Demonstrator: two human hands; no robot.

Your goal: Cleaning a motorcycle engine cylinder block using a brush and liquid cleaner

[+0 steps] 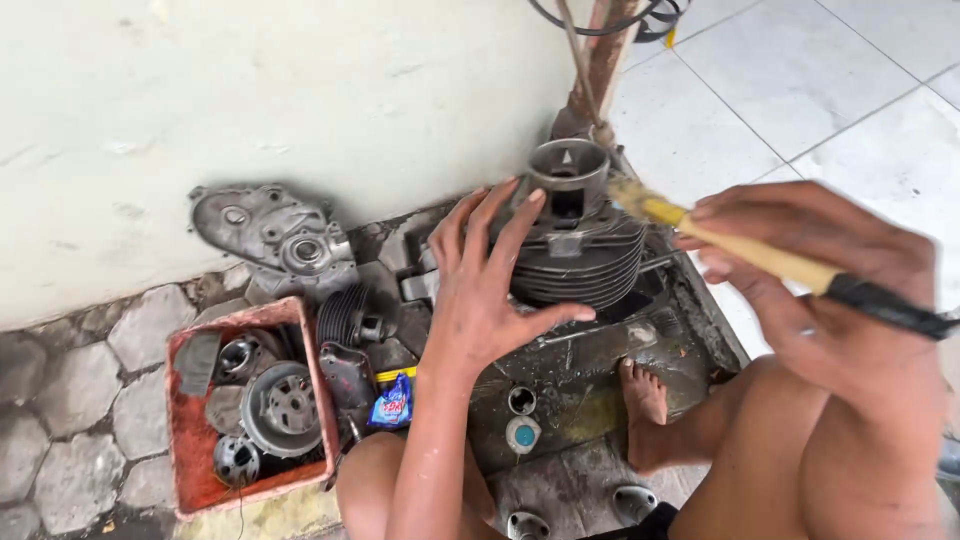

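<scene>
The left hand (487,290), fingers spread, is steadying the finned engine cylinder (577,243) above a dark tray (590,375); the right hand (820,270) is gripping a brush (760,255) touching the cylinder's top.

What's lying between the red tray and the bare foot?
In the head view, a small blue packet, then two round caps on the dark, greasy ground, lie between red tray and foot.

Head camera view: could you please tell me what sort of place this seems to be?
Probably an informal outdoor engine repair spot on the ground. A finned engine cylinder is being brushed, a red tray holds engine parts, and a metal engine cover leans against the wall.
</scene>
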